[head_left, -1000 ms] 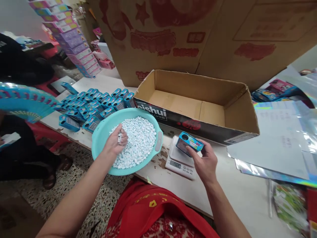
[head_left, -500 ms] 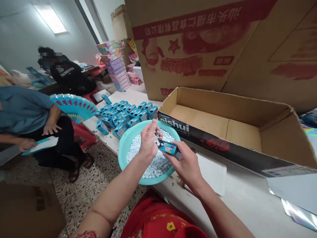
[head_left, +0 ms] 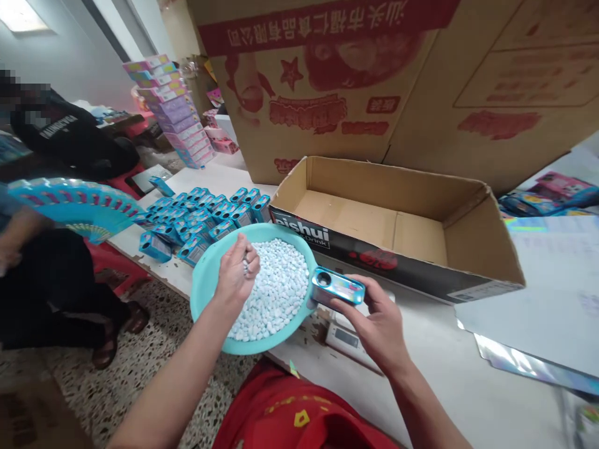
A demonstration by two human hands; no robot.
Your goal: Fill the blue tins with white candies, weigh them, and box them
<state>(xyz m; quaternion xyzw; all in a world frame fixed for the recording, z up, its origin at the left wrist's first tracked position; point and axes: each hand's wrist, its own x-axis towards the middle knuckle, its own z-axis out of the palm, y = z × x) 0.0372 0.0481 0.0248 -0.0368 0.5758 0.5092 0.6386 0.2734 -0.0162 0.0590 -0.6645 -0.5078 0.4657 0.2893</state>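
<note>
My left hand (head_left: 235,274) is closed around a few small white candies (head_left: 246,267), above a turquoise plastic basin (head_left: 206,293). The basin is filled with many pale candies (head_left: 276,287) of the same sort. Just right of the basin's rim, my right hand (head_left: 381,321) grips a small blue tin (head_left: 337,287) by its far end. The tin lies on its side, with the round dark opening in its top face toward the basin. Under the tin and hand sits a white digital scale (head_left: 346,337), partly hidden.
Several blue tins (head_left: 199,218) stand grouped behind the basin, beside a fan of flat blue cartons (head_left: 79,202). A long open cardboard tray (head_left: 402,274) and a big carton (head_left: 322,93) bound the back. Two people sit at left. Silvery sheets (head_left: 528,312) lie right.
My hands have drawn apart: the left moved left over the basin, still closed on candies, while the right took the tin out past the rim above the scale. The view turned right.
</note>
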